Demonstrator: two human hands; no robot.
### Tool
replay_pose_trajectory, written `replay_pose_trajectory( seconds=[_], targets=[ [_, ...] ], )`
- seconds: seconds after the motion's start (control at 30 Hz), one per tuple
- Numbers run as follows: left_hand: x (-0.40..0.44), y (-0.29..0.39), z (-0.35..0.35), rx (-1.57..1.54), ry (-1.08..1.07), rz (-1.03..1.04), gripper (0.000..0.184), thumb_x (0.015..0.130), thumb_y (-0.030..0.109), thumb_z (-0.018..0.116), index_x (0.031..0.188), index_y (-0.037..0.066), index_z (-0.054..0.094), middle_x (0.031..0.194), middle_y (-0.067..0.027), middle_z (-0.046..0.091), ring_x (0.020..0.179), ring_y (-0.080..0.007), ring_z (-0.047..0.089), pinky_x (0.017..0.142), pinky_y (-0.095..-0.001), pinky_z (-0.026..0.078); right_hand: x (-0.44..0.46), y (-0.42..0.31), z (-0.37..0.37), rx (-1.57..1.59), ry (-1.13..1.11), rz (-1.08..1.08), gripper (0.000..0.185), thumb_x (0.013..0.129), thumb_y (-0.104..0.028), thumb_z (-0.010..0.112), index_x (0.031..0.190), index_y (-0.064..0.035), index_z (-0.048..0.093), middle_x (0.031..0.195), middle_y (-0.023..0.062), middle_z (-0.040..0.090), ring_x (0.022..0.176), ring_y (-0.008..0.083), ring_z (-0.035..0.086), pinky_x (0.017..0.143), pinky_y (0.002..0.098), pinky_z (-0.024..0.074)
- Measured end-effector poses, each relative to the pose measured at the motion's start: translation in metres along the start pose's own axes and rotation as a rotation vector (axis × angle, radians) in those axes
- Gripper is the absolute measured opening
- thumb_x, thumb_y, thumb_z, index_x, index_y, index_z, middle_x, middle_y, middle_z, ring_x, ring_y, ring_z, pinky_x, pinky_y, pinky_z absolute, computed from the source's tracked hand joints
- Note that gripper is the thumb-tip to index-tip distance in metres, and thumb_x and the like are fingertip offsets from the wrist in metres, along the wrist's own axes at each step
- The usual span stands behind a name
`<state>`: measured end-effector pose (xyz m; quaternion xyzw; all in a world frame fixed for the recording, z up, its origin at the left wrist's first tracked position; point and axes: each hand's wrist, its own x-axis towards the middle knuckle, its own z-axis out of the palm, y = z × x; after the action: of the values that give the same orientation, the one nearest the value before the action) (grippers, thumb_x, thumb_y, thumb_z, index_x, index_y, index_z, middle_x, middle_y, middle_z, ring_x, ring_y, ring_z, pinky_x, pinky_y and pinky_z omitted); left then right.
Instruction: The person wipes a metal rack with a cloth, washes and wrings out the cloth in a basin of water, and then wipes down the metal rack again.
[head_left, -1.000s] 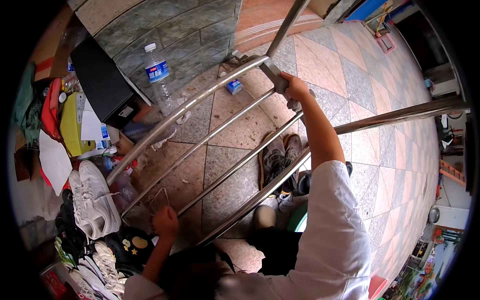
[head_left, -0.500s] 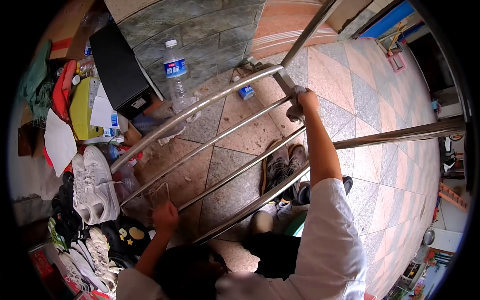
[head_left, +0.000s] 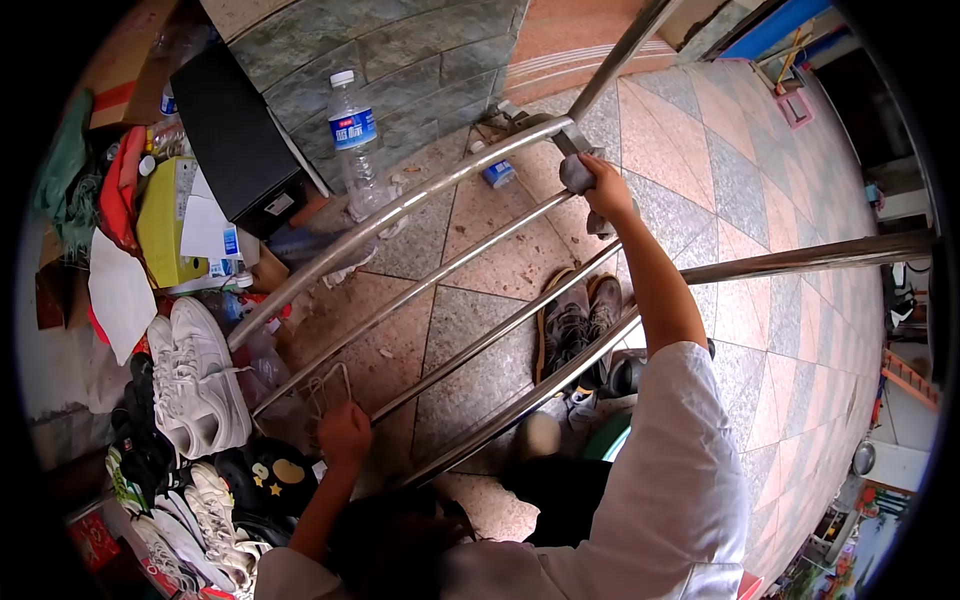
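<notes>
A metal rack of several shiny tubes slants across the view in front of me. My right hand is closed around a grey cloth, pressed against the rack's upper end near its flat end bar. Lower left, my left hand makes a fist at the lower end of one tube and appears to grip it; its fingers are partly hidden. Just above that fist is a thin white wire loop, and I cannot tell whether the hand touches it.
White sneakers and other shoes are piled at left, below a black box and a yellow-green box. A plastic bottle stands by the wall; another bottle lies behind the rack. Dark shoes sit on the tiled floor.
My right hand and the cloth have shifted up and slightly left along the rack's end. The view has moved a little; my left hand stays at the lower end.
</notes>
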<state>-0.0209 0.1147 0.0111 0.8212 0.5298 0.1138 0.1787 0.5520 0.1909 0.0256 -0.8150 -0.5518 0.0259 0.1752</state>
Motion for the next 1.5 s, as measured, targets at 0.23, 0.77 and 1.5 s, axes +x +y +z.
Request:
replay_pose_trajectory(
  seconds=[0.23,0.77,1.5],
  targets=[
    [-0.001,0.000,0.000,0.001,0.048,0.010,0.015,0.075,0.016,0.048,0.064,0.006,0.049,0.060,-0.0146,0.047,0.056,-0.0332,0.049,0.051,-0.0427,0.039,0.062,-0.019,-0.002,0.222,-0.020,0.548,0.053,0.063,-0.015,0.051,0.116,-0.0160,0.054,0.099,0.0162,0.061,0.093,0.0307,0.058,0.081,0.0372,0.0454],
    [-0.004,-0.004,0.006,0.059,0.054,0.025,0.019,0.077,0.016,0.049,0.062,0.004,0.046,0.058,-0.0148,0.048,0.054,-0.0343,0.050,0.049,-0.0432,0.039,-0.080,0.051,-0.038,0.303,0.027,0.344,0.055,0.059,-0.009,0.055,0.113,-0.0140,0.056,0.091,0.0187,0.062,0.085,0.0313,0.060,0.076,0.0352,0.0461],
    [0.001,-0.025,0.019,0.132,-0.052,0.020,0.025,0.080,0.025,0.044,0.090,0.004,0.054,0.087,-0.0185,0.059,0.083,-0.0368,0.055,0.073,-0.0456,0.043,-0.477,-0.089,-0.111,1.050,0.405,0.969,0.045,0.058,0.002,0.050,0.103,0.0007,0.054,0.075,0.0080,0.057,0.060,0.0156,0.053,0.054,0.0260,0.0437]
  ],
)
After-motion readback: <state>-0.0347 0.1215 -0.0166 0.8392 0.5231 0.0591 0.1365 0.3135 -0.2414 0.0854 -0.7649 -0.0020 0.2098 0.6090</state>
